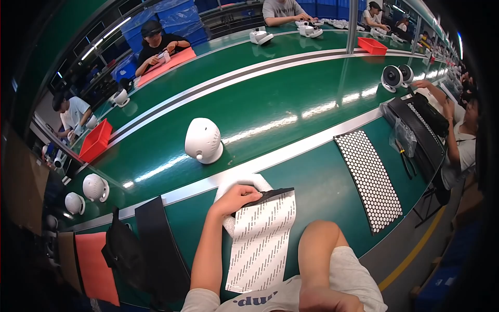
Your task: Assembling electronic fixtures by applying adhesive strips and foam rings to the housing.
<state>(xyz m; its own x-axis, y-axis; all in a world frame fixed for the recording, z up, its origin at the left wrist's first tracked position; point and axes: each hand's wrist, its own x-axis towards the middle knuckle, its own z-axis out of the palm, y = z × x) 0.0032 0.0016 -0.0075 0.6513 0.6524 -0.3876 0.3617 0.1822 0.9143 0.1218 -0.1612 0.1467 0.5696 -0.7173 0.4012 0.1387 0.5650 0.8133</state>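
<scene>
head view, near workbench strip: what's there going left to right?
Orange mat → black bag → black sheet → left hand on the white striped sheet → perforated honeycomb sheet → clear plastic bag → black trays.

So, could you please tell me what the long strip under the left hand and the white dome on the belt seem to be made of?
The strip looks like paper-backed sheet: matte white, printed in rows, lying flat, dark at its top edge. The dome looks like moulded plastic: smooth, evenly white, softly glossy. The left hand presses the strip's top end.
</scene>
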